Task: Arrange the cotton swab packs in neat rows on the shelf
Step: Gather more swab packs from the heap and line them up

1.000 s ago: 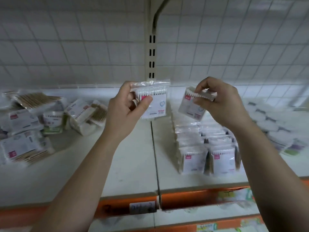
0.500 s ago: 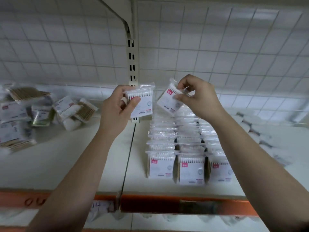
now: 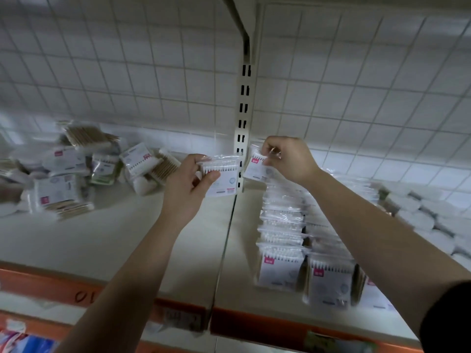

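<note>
Directly beneath your right hand (image 3: 288,159), which pinches one pack (image 3: 254,170) by its top edge, the rows (image 3: 281,240) run toward you; your left hand (image 3: 187,186) grips a second pack (image 3: 224,175) alongside.

We see a dim, flat, greyish scene with no hard shadows. The brightest patch lies low on the wire grid back panel (image 3: 178,133), just above the shelf (image 3: 114,240); the panel's upper left is duller. The loose pile of packs (image 3: 63,179) at the left is smeared by blur, and the orange shelf edge (image 3: 254,324) is soft too. Faint glints show on the plastic of the rows of packs (image 3: 280,225). The wide lens bows the grid lines and bends the upright post (image 3: 243,110). The dark sleeve (image 3: 448,317) in the corner loses all detail.
</note>
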A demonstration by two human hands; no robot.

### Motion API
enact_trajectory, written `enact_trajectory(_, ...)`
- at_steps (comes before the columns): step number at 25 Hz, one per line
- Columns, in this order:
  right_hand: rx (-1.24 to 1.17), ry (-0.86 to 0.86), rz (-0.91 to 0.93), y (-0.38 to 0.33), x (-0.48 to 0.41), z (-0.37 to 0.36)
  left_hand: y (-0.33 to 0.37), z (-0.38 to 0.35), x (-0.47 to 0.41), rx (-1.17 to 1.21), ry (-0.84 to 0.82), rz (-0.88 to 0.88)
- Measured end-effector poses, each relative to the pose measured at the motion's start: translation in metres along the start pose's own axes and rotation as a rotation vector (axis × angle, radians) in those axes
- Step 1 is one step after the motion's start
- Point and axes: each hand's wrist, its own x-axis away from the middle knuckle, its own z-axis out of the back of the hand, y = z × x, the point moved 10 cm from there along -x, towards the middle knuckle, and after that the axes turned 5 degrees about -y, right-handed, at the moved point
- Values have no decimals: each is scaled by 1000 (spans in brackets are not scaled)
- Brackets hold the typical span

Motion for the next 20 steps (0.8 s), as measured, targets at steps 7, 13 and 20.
enact_trajectory(7,176,-153,-58,3,-16,-33,-10,-11,-1,-106,-49,-16)
enact_trajectory(13,344,-273,-62,6,-14,-58,-17,-26,-10,-119,-147,11)
enact_trajectory(20,358,-274,-104,9,-15,-58,-19,-35,-19,-165,-140,13)
